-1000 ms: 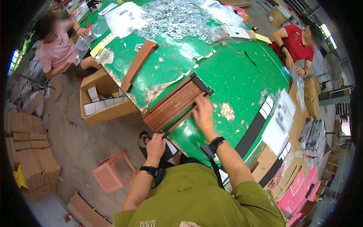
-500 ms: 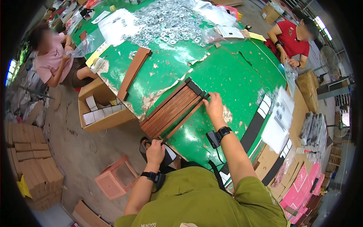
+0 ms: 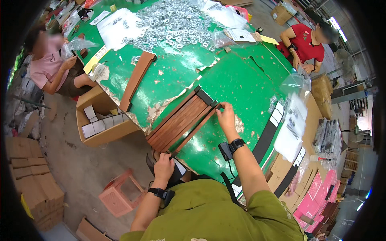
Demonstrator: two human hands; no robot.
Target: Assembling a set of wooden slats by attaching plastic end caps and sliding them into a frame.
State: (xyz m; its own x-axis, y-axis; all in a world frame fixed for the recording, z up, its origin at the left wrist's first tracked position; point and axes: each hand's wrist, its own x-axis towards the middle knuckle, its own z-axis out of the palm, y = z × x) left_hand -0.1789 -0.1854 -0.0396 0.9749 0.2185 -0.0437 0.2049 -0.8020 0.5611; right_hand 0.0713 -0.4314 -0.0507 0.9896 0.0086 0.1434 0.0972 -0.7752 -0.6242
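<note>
Several brown wood-look strips with black ends lie side by side in a row (image 3: pixel 177 120) at the near edge of the green table. One more narrow brown strip (image 3: pixel 196 130) runs along the right side of the row, with a sliver of green showing between. My right hand (image 3: pixel 226 117) is closed on its far black end, fingers pinching it. At the near end, by the table edge, my left hand (image 3: pixel 164 168) closes around the strip's other tip. That tip is partly hidden by the fingers.
More brown strips (image 3: pixel 136 82) lie farther left. A heap of metal rings (image 3: pixel 173 26) covers the far side. An open cardboard box (image 3: pixel 110 135) stands left, a pink stool (image 3: pixel 120 193) below it. Long black strips with white patches (image 3: pixel 263 140) lie right. Two people sit across, handling clear bags.
Both my hands keep their hold on the strip, and the whole view has shifted slightly. The person at left has brought a clear bag up higher; the right person's bag is spread wider.
</note>
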